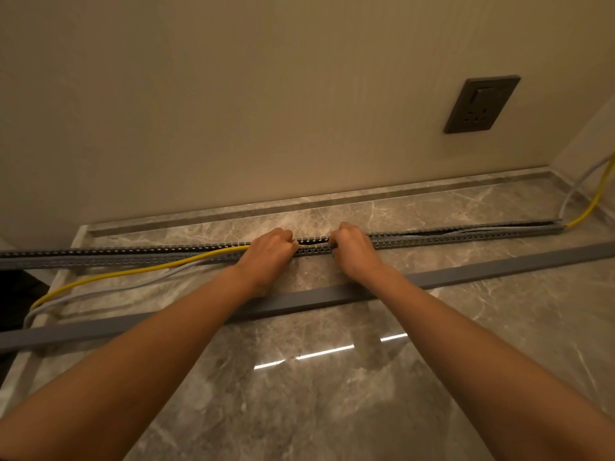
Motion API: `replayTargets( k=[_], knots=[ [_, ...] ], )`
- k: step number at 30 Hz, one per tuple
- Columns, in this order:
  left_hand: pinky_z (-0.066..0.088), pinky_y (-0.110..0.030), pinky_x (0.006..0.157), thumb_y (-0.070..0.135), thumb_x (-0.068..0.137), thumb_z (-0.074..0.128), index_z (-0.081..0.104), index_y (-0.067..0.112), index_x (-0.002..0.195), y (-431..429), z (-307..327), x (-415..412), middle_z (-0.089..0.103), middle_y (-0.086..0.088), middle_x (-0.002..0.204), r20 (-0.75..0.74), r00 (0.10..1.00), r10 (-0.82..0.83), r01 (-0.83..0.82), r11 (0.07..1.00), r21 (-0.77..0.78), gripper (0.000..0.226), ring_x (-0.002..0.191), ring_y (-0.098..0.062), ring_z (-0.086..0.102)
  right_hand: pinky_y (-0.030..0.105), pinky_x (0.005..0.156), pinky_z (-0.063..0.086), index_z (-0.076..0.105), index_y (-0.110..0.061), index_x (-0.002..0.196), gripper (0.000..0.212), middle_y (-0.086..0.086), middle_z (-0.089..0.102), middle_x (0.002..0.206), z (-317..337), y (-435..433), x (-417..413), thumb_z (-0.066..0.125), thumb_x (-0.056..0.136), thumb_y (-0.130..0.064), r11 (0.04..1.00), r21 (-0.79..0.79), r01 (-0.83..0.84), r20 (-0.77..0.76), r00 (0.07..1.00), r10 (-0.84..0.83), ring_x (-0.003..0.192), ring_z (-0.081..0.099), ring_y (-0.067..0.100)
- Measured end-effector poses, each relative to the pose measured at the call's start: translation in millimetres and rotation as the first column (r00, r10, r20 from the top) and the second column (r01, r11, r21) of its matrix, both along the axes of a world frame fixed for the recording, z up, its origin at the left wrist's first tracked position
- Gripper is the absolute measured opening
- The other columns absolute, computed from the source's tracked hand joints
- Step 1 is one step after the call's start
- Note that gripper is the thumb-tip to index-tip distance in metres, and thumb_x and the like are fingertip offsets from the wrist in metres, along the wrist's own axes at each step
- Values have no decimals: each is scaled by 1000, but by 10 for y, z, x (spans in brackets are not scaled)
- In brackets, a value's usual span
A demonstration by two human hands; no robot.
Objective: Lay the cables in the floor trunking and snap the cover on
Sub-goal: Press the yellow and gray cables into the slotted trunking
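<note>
A long grey slotted trunking [449, 237] runs left to right along the marble floor near the wall. A yellow cable [133, 271] and a grey cable [109, 289] lie loose on the floor at the left, rising into the trunking at my left hand [269, 249]. Right of my hands both cables lie inside the channel and leave its right end up the corner. My left hand grips the cables at the trunking's rim with curled fingers. My right hand [354, 248] curls over the trunking a short gap away. The grey cover strip [499, 266] lies on the floor beneath my forearms.
A dark wall socket [479, 104] sits on the beige wall at upper right. A marble skirting ledge [299, 204] runs behind the trunking. At the far left the floor ends at a dark edge [13, 294].
</note>
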State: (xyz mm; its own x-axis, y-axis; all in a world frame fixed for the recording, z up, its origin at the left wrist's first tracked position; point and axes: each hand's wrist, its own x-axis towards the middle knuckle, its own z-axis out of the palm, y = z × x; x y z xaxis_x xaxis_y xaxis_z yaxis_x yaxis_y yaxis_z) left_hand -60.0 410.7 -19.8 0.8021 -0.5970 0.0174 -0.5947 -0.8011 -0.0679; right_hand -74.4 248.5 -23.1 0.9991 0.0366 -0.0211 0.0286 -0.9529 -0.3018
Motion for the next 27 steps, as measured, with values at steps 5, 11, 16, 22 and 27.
replayTargets(
  k=[5, 11, 16, 22, 27],
  knots=[
    [43, -37, 93, 3, 93, 47, 45, 8, 133, 101, -76, -66, 56, -13, 128, -34, 999, 3, -6, 996, -86, 41, 116, -29, 52, 38, 93, 43, 60, 2, 111, 26, 17, 54, 121, -1, 12, -22, 48, 89, 8, 1000, -4, -1, 21, 1000, 1, 115, 48, 31],
    [46, -38, 88, 1, 89, 51, 54, 8, 120, 117, 45, -30, 63, -13, 119, -206, 977, 55, -98, 975, -200, 32, 108, -31, 58, 40, 95, 44, 60, -1, 115, 27, 15, 55, 121, 32, 223, -21, 51, 90, 2, 998, -33, -51, 48, 997, 53, 116, 48, 30],
    [52, -37, 91, -3, 89, 53, 60, 1, 112, 460, 132, 15, 61, -16, 117, -183, 964, 192, -258, 846, -467, 24, 105, -27, 59, 43, 94, 47, 63, 0, 110, 22, 16, 59, 118, 36, 351, -15, 51, 91, -1, 999, -32, 15, 57, 998, -13, 110, 52, 32],
    [48, -37, 84, 18, 87, 63, 60, 8, 107, 985, 122, 39, 56, -11, 113, -156, 956, 248, -278, 935, -221, 23, 100, -26, 54, 39, 96, 44, 62, -3, 113, 23, 13, 55, 121, 102, 732, 27, 55, 92, -7, 999, 27, -44, 103, 994, 41, 116, 48, 28],
    [46, -37, 78, 19, 88, 62, 63, 7, 103, 1267, 149, 29, 58, -12, 109, -146, 961, 236, -261, 947, -185, 19, 98, -27, 55, 40, 96, 44, 62, -6, 114, 24, 12, 56, 122, 110, 1148, 55, 56, 91, -6, 984, 111, -142, 60, 989, 136, 115, 50, 29]
  ],
)
